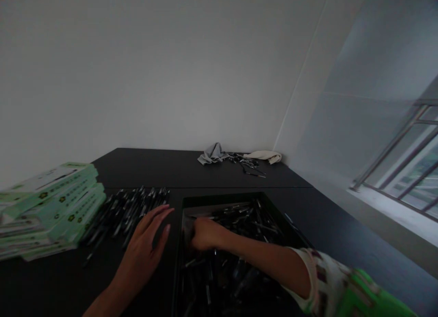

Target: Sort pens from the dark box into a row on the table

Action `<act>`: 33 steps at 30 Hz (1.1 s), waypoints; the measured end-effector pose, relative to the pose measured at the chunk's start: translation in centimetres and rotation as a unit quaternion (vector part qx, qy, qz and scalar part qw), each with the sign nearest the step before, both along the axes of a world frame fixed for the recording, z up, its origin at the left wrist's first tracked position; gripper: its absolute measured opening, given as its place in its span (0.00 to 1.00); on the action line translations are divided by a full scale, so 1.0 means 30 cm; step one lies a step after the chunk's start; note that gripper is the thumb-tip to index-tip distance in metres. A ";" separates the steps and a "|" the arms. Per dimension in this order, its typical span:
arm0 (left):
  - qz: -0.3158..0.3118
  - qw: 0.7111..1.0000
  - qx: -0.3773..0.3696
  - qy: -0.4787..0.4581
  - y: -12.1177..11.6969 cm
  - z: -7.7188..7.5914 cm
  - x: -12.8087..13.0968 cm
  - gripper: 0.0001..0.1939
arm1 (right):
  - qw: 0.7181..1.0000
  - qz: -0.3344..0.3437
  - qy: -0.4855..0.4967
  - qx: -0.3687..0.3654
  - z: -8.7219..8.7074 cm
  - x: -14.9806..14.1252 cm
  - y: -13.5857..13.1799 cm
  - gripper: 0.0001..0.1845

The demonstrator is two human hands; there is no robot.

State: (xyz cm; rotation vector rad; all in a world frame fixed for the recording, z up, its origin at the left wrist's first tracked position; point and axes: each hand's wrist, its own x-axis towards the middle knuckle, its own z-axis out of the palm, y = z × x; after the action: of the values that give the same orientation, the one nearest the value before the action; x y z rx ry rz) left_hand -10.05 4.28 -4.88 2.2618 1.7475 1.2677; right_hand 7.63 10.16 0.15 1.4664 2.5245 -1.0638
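Black flat-topped counter (153, 171), its far edge against a pale wall. Toward the near edge, right of middle: a deep black rectangular tray (222, 198), filled with a jumble of slim black pens with pale glints (236, 271). Right hand (208, 232) down inside it, by the tray's far left corner, fingers curled in; cannot tell whether they grip anything. Left hand (145, 244) just outside the tray's left edge, fingers extended and apart from the thumb, nothing held.

Beyond and left of that hand, a loose row of more slim black pens (128, 212), lying roughly side by side. Left of these, toward the counter's near left corner: a leaning stack of flat pale-green and white cardboard boxes (54, 212). Box sides carry a dark-and-yellow flower emblem and a line of characters, too blurred to read; no brand legible.

Far right corner: crumpled grey cloth (212, 153), scattered pens (244, 161), cream cloth (265, 156).
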 end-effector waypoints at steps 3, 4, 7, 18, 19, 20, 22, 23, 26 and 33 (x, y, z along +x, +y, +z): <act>-0.006 0.999 -0.001 -0.039 -0.034 0.043 0.001 0.15 | 0.991 -0.020 0.117 -0.060 0.047 0.049 0.003 0.05; -0.009 0.998 -0.005 -0.054 -0.047 0.061 0.006 0.15 | 0.984 -0.028 0.158 -0.071 0.073 0.070 -0.002 0.05; -0.033 0.995 -0.036 -0.087 -0.089 0.114 0.044 0.17 | 0.962 -0.047 0.255 -0.082 0.161 0.128 -0.038 0.06; -0.194 0.928 -0.186 -0.259 -0.149 0.209 0.170 0.11 | 0.906 0.054 0.388 -0.159 0.271 0.162 -0.112 0.11; -0.202 0.911 -0.185 -0.308 -0.151 0.210 0.158 0.10 | 0.923 0.077 0.354 -0.128 0.268 0.166 -0.089 0.12; -0.211 0.884 -0.192 -0.370 -0.153 0.211 0.145 0.10 | 0.946 0.099 0.298 -0.075 0.260 0.169 -0.063 0.13; -0.227 0.804 -0.217 -0.505 -0.156 0.216 0.125 0.10 | 0.978 0.133 0.148 0.067 0.221 0.164 -0.009 0.12; -0.232 0.758 -0.225 -0.566 -0.158 0.220 0.118 0.09 | 0.980 0.135 0.090 0.116 0.191 0.157 0.014 0.11; -0.260 0.648 -0.246 -0.673 -0.162 0.239 0.113 0.07 | 0.979 0.137 0.003 0.154 0.080 0.118 0.046 0.14; -0.267 0.564 -0.275 -0.731 -0.174 0.266 0.112 0.09 | 0.973 0.113 -0.119 0.161 -0.035 0.060 0.033 0.14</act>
State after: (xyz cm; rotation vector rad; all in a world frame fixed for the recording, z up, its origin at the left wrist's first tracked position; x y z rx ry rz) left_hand -6.69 -0.95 3.08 0.5726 0.5047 1.3311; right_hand 9.42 11.14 -0.91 1.2328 2.6887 -0.4306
